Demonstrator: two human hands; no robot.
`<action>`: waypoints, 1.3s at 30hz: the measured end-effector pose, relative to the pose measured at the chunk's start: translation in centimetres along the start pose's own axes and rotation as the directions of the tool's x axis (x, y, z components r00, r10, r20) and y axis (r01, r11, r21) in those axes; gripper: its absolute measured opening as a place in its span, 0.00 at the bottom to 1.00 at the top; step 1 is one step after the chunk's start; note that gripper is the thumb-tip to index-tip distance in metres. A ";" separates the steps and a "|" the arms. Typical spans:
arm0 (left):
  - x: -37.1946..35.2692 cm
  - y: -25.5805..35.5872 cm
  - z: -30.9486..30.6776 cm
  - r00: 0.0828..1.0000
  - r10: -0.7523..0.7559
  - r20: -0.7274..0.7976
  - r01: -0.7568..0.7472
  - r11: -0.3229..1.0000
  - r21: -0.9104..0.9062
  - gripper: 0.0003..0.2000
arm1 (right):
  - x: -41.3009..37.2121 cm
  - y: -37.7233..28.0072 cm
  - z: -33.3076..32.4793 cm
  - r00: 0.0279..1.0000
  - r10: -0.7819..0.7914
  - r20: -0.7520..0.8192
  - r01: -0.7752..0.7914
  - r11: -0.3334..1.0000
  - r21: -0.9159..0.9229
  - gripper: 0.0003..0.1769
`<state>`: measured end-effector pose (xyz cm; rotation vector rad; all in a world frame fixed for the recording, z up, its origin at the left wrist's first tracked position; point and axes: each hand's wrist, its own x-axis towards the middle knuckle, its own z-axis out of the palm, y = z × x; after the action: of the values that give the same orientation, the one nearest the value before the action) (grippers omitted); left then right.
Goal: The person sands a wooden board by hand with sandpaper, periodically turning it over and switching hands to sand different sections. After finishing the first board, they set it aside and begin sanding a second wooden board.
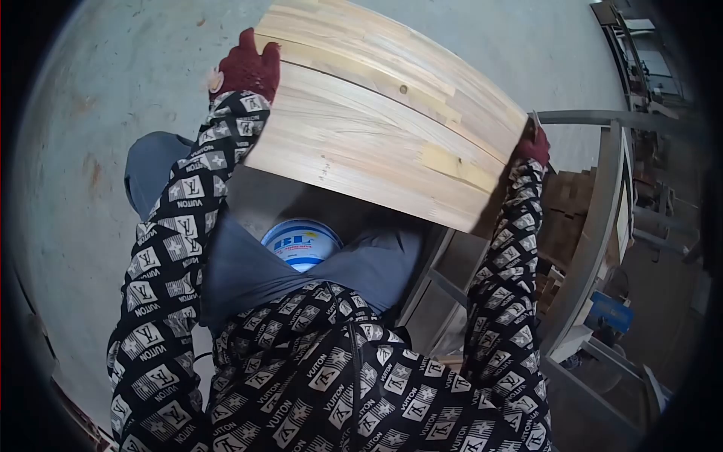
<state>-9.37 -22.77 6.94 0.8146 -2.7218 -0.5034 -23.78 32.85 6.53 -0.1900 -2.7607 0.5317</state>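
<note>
A wide wooden panel [361,128] of pale glued strips is held out in front of me, tilted across the view. A dark lengthwise line divides its face, and a small knot shows on the upper part. My left hand [247,68], in a dark red knitted glove, is closed at the panel's left end. At the opposite end, my right hand [533,145] in a matching glove grips the edge, its fingers partly hidden by the wood. Below the panel, a white and blue bucket [303,245] shows between my knees.
A grey metal frame [621,173] stands at the right, with stacked wood pieces [566,207] beside it. Farther right are a blue box [610,313] and cluttered shelving. Pale floor [98,98] stretches along the left and top.
</note>
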 end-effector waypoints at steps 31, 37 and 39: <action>0.2 0.3 -0.5 0.996 -0.027 0.086 0.027 1.000 0.001 0.29 | -9.0 -22.4 9.5 0.954 -0.301 0.009 0.298 0.949 0.104 0.24; 0.2 0.2 -0.5 0.995 -0.026 0.097 0.027 1.000 -0.010 0.29 | -18.8 -26.3 4.2 0.761 -0.634 0.136 0.560 0.748 0.357 0.29; 0.3 -0.3 0.1 0.994 -0.046 0.095 0.048 0.999 -0.014 0.29 | -17.5 -18.2 4.9 0.866 -0.485 -0.119 0.491 0.783 0.382 0.20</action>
<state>-9.49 -23.16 6.77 0.8742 -2.7861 -0.5874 -10.25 11.12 4.19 0.6044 -2.4637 0.9152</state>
